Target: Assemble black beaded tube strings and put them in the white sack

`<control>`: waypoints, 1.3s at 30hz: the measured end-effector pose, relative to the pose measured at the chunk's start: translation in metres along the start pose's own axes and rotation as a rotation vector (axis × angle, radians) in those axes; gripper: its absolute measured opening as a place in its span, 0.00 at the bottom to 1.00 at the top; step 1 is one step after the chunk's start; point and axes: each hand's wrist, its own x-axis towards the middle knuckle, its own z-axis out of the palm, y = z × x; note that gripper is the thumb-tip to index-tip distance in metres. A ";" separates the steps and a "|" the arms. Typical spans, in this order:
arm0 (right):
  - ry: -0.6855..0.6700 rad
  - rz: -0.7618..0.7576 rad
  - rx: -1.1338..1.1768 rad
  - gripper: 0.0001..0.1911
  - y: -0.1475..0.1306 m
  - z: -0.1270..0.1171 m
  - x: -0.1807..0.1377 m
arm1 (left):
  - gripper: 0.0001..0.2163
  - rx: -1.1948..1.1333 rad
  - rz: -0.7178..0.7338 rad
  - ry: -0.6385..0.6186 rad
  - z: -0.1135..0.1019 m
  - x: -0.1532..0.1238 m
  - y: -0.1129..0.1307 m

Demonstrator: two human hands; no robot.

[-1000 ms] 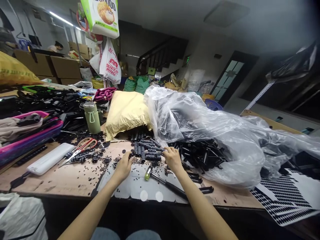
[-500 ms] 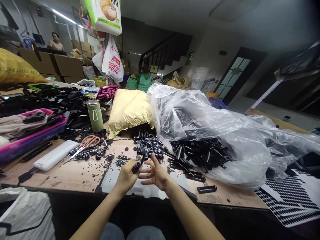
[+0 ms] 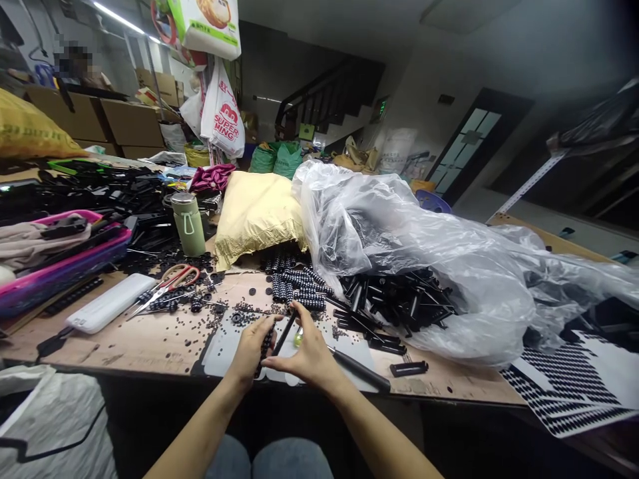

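My left hand (image 3: 252, 349) is closed around a black studded strip (image 3: 266, 344) just above the table's front edge. My right hand (image 3: 307, 349) pinches a thin black stick (image 3: 285, 332) that slants up between the two hands, which touch each other. Behind them lies a pile of black studded strips (image 3: 294, 286). To the right, loose black sticks (image 3: 394, 306) spill from a large clear plastic bag (image 3: 424, 246). A small hammer (image 3: 349, 364) with a yellow-green head lies under my right hand.
Scissors (image 3: 167, 283) and a white flat box (image 3: 110, 303) lie at left among small black beads. A green bottle (image 3: 188, 225), a yellow bag (image 3: 257, 213) and a pink tray (image 3: 60, 266) stand behind. Dotted sheets (image 3: 574, 392) lie at right. A person stands far back left.
Both hands came back from the piles toward the table's front edge. The left took up a studded strip and the right a black stick, and the hands now meet.
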 end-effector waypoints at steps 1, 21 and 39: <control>0.003 -0.013 -0.036 0.54 0.000 0.001 -0.001 | 0.17 0.037 0.004 0.001 0.000 -0.001 0.000; -0.256 0.698 0.990 0.33 0.002 0.001 -0.004 | 0.10 0.701 0.570 -0.030 -0.003 -0.014 -0.017; -0.282 -0.159 -0.141 0.54 -0.002 0.005 -0.018 | 0.16 -0.242 -0.166 0.098 0.007 -0.007 -0.004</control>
